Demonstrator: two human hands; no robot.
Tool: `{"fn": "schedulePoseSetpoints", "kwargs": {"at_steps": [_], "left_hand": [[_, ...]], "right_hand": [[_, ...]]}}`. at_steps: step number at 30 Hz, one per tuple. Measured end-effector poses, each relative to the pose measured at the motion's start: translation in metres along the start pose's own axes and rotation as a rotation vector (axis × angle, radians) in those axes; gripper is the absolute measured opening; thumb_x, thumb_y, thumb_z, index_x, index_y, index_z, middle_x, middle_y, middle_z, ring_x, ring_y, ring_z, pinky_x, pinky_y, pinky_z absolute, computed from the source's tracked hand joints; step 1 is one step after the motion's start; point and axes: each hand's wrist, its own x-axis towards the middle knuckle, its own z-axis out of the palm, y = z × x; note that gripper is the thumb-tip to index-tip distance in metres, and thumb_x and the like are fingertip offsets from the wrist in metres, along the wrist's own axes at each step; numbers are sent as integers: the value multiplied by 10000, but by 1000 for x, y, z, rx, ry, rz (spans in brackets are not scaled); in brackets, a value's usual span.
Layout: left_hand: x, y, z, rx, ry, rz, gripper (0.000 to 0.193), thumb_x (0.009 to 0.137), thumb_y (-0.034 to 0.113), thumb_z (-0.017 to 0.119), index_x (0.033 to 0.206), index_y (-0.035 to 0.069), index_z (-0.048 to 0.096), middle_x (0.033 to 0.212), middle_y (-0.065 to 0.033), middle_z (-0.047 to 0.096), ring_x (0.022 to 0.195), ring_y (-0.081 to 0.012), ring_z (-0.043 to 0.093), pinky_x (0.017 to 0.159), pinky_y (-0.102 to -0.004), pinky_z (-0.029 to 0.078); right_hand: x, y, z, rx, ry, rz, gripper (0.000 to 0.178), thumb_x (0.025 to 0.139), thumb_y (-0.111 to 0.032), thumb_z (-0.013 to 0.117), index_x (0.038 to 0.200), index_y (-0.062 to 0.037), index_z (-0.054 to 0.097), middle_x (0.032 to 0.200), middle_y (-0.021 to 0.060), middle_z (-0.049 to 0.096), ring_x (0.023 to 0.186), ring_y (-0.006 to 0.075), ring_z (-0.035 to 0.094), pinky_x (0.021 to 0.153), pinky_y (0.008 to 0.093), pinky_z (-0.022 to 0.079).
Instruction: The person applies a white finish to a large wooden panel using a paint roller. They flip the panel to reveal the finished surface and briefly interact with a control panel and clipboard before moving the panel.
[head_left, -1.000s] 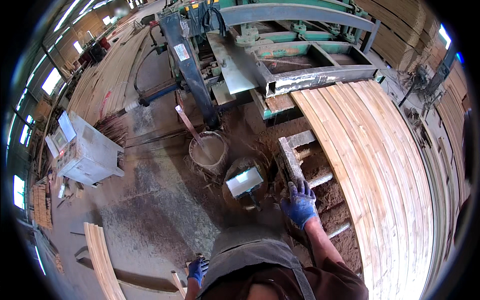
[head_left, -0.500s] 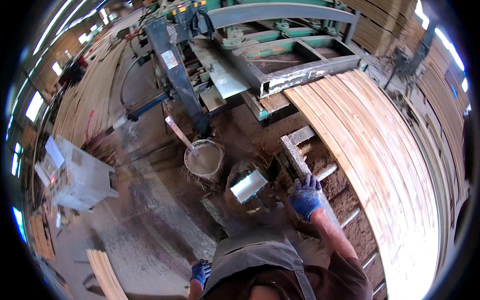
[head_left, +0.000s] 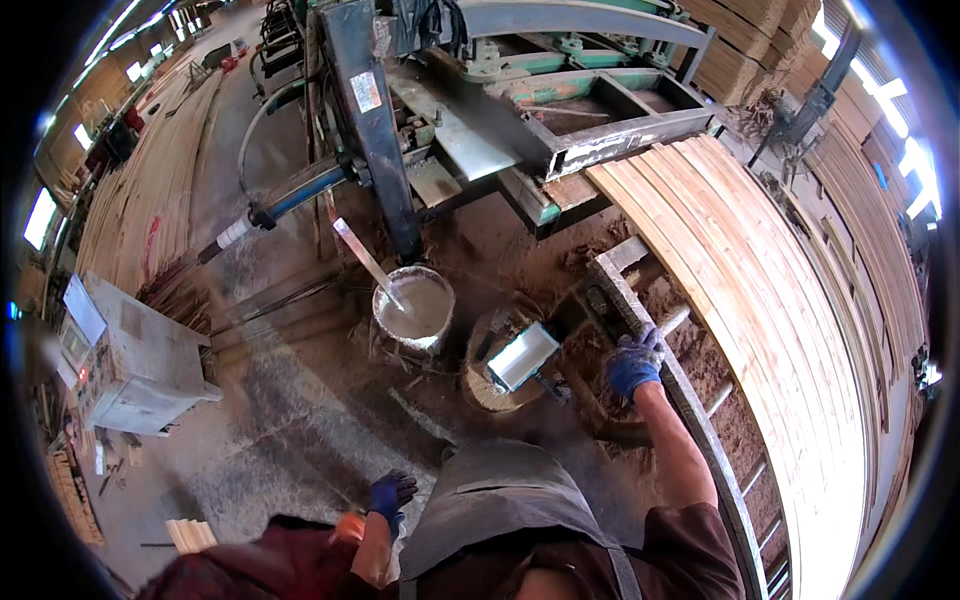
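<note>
My right hand (head_left: 636, 362), in a blue glove, curls its fingers over the edge of a long grey metal rail (head_left: 690, 412). Just right of the rail lie pale wooden boards (head_left: 760, 300), side by side in a wide panel. Beside my grey apron (head_left: 495, 490) my left hand (head_left: 390, 497), also gloved, hangs with its fingers apart and nothing in it. Ahead stands a round bucket (head_left: 414, 310) of pale thick liquid, with a flat stick (head_left: 362, 250) leaning in it. Nearer, a white-lined rectangular tray (head_left: 523, 358) rests on a round container (head_left: 480, 385).
A green and grey machine (head_left: 600, 100) spans the far side. A control cabinet (head_left: 145, 350) stands at left; long boards (head_left: 160, 180) lie beyond it. Dark red cloth (head_left: 250, 565), blurred, fills the lower left; whose it is I cannot tell. Sawdust (head_left: 720, 370) lies below the rail.
The view has shifted. My left hand has come up and forward, its fingers spreading. My right hand remains on the rail. Dark red cloth has entered at lower left, covering part of a short board stack.
</note>
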Motion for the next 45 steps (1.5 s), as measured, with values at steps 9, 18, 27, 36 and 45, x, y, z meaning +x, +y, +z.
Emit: {"fn": "schedulePoseSetpoints", "kwargs": {"at_steps": [9,18,27,36,45], "left_hand": [[0,-17,10,-52,99,-48,370,980,341,471,1237,88,554,1103,-147,693,887,-275,701,741,-387,541],[-14,-37,8,15,136,22,379,966,370,517,1185,71,593,1045,-147,702,850,-271,700,737,-382,519],[-34,-5,36,182,202,-40,399,983,406,482,1196,86,591,1040,-104,708,842,-210,688,747,-361,512],[-21,1,63,247,174,-107,402,995,400,454,1235,102,580,1065,-111,704,891,-221,692,783,-365,510],[5,-22,4,273,-186,194,338,951,232,553,1279,149,562,1106,-122,701,909,-232,689,782,-379,525]], "right_hand": [[15,-7,15,-187,50,-75,464,857,-282,537,1218,-5,631,1419,286,412,1344,582,231,1090,672,163],[24,20,38,-295,69,-211,442,851,-344,563,1156,-44,671,1287,239,544,1273,584,351,1056,679,247],[30,10,45,-216,148,-108,516,827,-391,612,1172,-7,590,1324,404,388,1256,582,351,998,645,354],[31,11,38,-144,172,-66,424,836,-277,557,1148,7,598,1344,411,370,1237,597,367,1006,649,348],[33,11,19,-355,-26,-249,360,890,-290,494,1084,-91,722,1191,117,662,1201,421,503,1054,567,272]]}}
